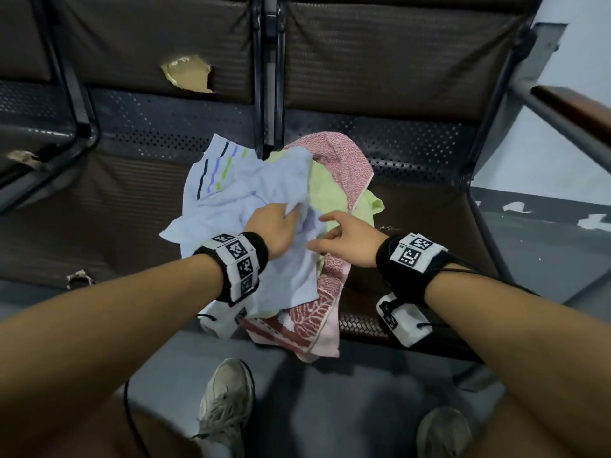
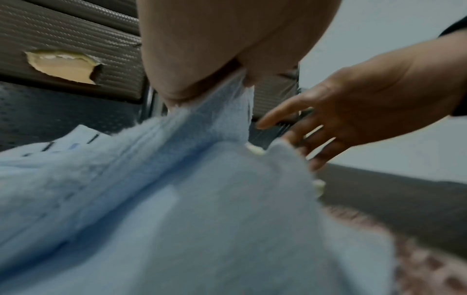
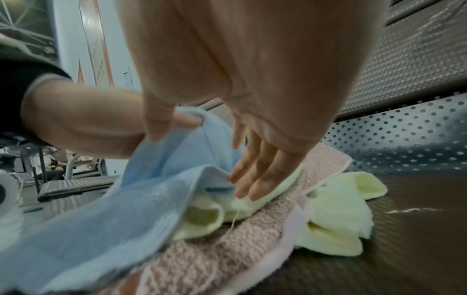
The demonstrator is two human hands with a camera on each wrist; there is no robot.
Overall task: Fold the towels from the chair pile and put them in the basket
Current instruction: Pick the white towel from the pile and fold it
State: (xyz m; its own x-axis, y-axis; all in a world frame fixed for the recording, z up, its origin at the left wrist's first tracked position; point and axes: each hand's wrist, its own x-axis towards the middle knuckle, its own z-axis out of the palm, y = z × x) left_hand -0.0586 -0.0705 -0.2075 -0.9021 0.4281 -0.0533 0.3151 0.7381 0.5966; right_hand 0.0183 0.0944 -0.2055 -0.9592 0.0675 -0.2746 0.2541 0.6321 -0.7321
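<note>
A pile of towels lies on the brown chair seat (image 1: 429, 219). On top is a light blue towel (image 1: 264, 186) with dark, blue and green stripes at one end. Under it lie a pale green towel (image 1: 327, 190) and a pink patterned towel (image 1: 334, 153) that hangs over the seat's front edge. My left hand (image 1: 277, 226) grips a bunched fold of the blue towel (image 2: 177, 199) and lifts it. My right hand (image 1: 344, 236) is open with spread, straight fingers (image 3: 255, 179) just above the pale green towel (image 3: 336, 219), beside the blue one (image 3: 126, 209). No basket is in view.
The seats form a row with dark padded backrests; one backrest has a torn patch (image 1: 188, 74) showing foam. A metal armrest (image 1: 562, 117) rises at the right. My two shoes (image 1: 228, 401) stand on the grey floor in front of the seat.
</note>
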